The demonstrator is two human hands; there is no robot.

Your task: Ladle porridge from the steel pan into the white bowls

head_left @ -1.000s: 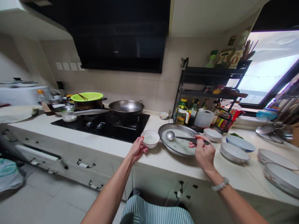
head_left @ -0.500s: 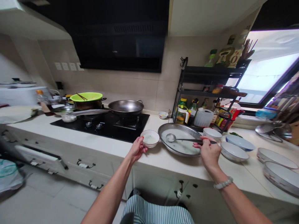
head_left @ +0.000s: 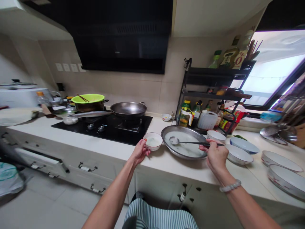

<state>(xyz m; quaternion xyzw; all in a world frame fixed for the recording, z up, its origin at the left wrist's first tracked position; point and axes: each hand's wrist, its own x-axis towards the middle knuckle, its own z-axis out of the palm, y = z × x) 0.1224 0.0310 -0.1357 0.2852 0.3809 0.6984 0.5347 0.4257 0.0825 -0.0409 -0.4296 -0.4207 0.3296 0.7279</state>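
Note:
My left hand (head_left: 140,150) grips the rim of a small white bowl (head_left: 153,147) with a reddish edge, holding it by the left side of the wide pan. Pale, whitish liquid lies in the bowl. In my right hand (head_left: 216,153) is the dark handle of a ladle (head_left: 175,140), fingers wrapped round it. The ladle's round head rests in or just over the milky liquid filling a wide steel basin (head_left: 164,144). Small darker bits show in that liquid. A pale beaded bracelet sits on my right wrist.
Several white bowls (head_left: 239,155) stand to the right along the counter. A steel wok (head_left: 128,109) sits on the black hob (head_left: 107,127), with a pot under a green basin (head_left: 91,98) further left. Behind the steel basin rises a black rack (head_left: 183,92) with bottles.
My right hand has shifted slightly to the right along with the ladle's handle. The ladle's head stays nearly in the same spot. My left hand and the small bowl have barely moved.

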